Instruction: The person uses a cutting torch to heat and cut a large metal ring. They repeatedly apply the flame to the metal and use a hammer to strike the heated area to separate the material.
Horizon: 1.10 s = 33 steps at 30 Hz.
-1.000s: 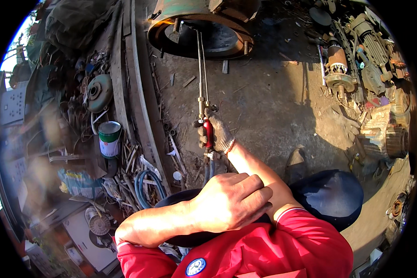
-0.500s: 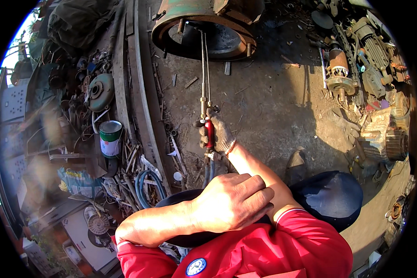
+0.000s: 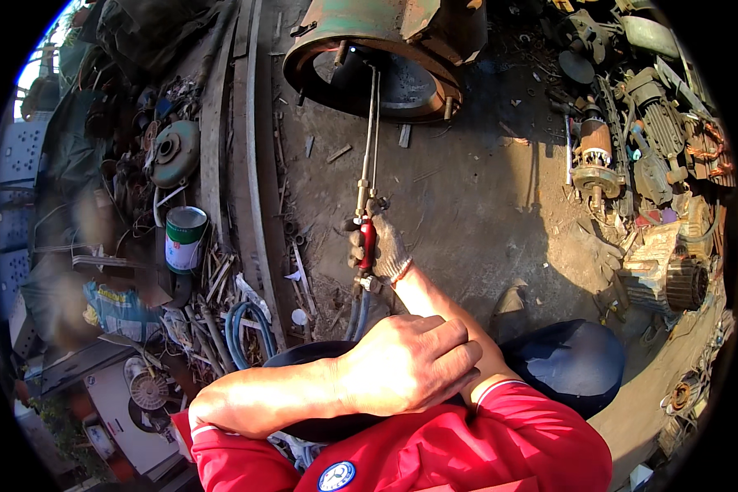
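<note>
My right hand (image 3: 383,246), in a worn glove, grips the red handle of a long cutting torch (image 3: 367,156). The torch's two thin tubes reach forward, and its tip sits at the rim of a large green round motor housing (image 3: 369,49) lying on the dirt ground. Blue hoses (image 3: 357,316) trail back from the torch handle toward me. My left hand (image 3: 414,361) is bare and rests flat on my right forearm near the elbow, fingers together, holding nothing. Both sleeves are red.
A green-and-white paint can (image 3: 184,238) stands at the left among scrap metal, rods and coiled blue hose (image 3: 242,328). Long steel rails (image 3: 242,164) run along the left. Old electric motors and parts (image 3: 631,164) are piled at the right. My dark-trousered knees (image 3: 574,361) are below.
The view has shifted slightly, so the motor housing sits a little lower and nearer. Torch and both hands keep the same pose.
</note>
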Each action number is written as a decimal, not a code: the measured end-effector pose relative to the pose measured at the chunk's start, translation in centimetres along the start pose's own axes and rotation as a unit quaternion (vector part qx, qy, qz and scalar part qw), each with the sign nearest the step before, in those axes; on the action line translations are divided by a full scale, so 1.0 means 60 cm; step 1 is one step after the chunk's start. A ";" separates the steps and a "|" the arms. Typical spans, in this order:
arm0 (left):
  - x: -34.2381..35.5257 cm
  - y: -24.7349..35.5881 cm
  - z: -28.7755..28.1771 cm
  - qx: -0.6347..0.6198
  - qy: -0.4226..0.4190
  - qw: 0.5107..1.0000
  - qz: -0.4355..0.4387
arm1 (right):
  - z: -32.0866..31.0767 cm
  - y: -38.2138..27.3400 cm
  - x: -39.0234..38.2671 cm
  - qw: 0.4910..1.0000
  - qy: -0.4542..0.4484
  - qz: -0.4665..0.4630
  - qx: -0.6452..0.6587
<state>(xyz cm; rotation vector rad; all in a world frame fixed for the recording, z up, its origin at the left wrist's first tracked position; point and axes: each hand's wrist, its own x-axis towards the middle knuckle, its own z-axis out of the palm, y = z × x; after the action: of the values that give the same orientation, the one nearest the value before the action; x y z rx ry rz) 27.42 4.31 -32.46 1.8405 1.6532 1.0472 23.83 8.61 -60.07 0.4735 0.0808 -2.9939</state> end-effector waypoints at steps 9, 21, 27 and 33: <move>-0.019 -0.002 0.004 0.011 0.023 0.999 0.023 | -0.026 0.015 0.013 0.998 -0.047 -0.011 0.032; -0.027 0.001 -0.003 -0.003 0.023 0.999 0.047 | -0.057 0.010 0.022 0.992 -0.090 0.012 0.084; -0.029 0.004 -0.007 -0.007 0.022 0.999 0.043 | -0.069 0.008 0.025 0.983 -0.133 0.031 0.123; -0.030 0.005 -0.003 -0.010 0.025 0.999 0.039 | -0.061 0.014 0.025 0.984 -0.130 0.028 0.119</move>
<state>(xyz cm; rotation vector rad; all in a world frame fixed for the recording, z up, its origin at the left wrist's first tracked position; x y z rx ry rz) 27.51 2.48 -32.55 1.8956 1.6039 1.1460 23.63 7.86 -64.06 0.0987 -0.3080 -2.9907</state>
